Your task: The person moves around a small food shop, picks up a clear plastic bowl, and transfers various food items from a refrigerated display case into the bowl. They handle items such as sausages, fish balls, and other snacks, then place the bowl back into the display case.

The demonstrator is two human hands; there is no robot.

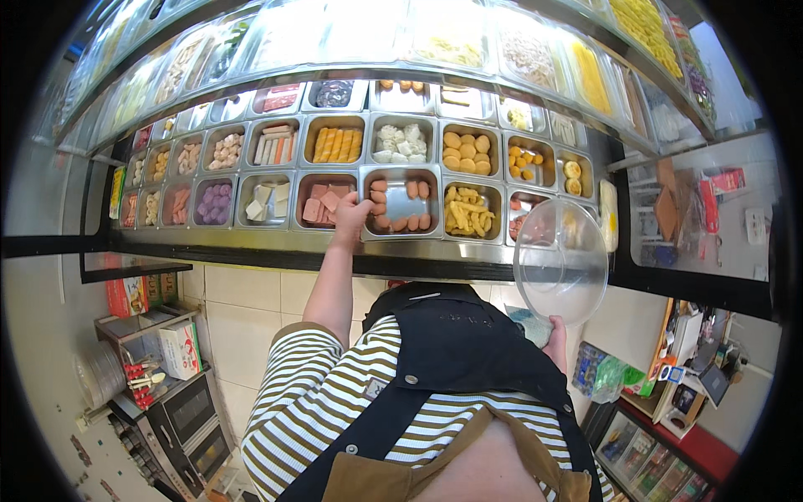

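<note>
My left hand (pixel 352 216) grips the left rim of a stainless steel pan (pixel 401 232) in the front row, its thumb over the edge. Small sausages (pixel 411 223) line the sides of this pan, and its middle shows bare metal. The pan sits a little proud of those around it. My right hand (pixel 555 342) holds a round clear plastic bowl (pixel 560 263) by the rim, low at the right. The bowl is tilted up in front of the counter edge, and pans show through it. Pink luncheon meat slices (pixel 323 202) lie in the pan left of the sausages.
Several rows of steel pans hold yellow strips (pixel 467 210), round brown balls (pixel 466 152), purple balls (pixel 214 202) and white pieces (pixel 400 142). A glass shelf with clear tubs (pixel 527 53) overhangs the back rows. A black counter edge (pixel 439 270) runs before my apron.
</note>
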